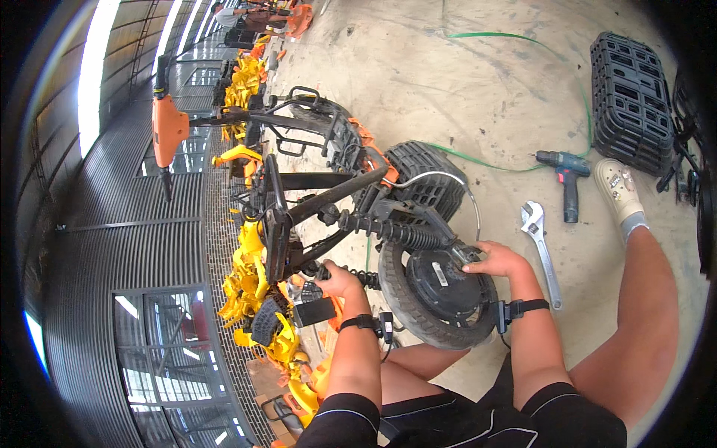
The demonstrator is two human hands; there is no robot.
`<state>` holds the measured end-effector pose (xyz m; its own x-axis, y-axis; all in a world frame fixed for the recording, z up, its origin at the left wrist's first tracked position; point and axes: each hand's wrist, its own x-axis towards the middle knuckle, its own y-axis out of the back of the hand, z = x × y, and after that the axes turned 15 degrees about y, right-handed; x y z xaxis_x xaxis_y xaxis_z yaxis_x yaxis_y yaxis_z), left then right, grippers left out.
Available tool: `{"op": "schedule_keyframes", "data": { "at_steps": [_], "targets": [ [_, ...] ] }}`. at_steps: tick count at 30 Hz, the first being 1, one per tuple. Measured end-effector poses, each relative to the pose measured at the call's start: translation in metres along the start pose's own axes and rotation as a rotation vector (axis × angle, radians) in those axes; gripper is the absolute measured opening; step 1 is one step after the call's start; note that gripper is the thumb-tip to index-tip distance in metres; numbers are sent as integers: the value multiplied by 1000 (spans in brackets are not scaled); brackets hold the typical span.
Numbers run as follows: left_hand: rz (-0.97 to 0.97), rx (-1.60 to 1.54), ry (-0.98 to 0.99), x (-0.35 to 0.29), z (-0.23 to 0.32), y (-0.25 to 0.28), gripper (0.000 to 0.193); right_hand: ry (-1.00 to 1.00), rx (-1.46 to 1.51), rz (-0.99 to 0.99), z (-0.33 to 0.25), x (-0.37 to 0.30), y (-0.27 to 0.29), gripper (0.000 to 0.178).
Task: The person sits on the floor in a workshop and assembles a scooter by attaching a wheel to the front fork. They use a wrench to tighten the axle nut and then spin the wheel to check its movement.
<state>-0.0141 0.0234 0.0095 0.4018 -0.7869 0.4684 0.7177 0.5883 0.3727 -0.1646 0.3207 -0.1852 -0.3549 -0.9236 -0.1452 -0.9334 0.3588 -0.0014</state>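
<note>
A black scooter frame lies on its side on the concrete floor, its rear wheel with a black hub motor close to me. My right hand rests on the top edge of the hub, fingers curled at the axle; whether it grips a part I cannot tell. My left hand is closed around a black coil shock absorber at the frame's lower side. A second shock runs above the wheel. Both wrists wear black straps.
An adjustable wrench lies on the floor right of the wheel. A cordless drill lies beyond it. Black plastic crates stand at the far right. Yellow plastic parts are piled on the left. My foot in a white shoe rests near the drill.
</note>
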Motion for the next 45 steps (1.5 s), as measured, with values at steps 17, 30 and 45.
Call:
{"op": "schedule_keyframes", "data": {
  "at_steps": [17, 30, 45],
  "targets": [
    [-67, -98, 106, -3, 5, -1, 46, 72, 59, 318, 21, 3, -28, 54],
    [-42, -90, 102, 9, -8, -5, 47, -63, 32, 283, -7, -2, -15, 50],
    [-73, -22, 144, -12, 22, 6, 58, -153, -130, 154, -31, 2, 7, 46]
  ]
}}
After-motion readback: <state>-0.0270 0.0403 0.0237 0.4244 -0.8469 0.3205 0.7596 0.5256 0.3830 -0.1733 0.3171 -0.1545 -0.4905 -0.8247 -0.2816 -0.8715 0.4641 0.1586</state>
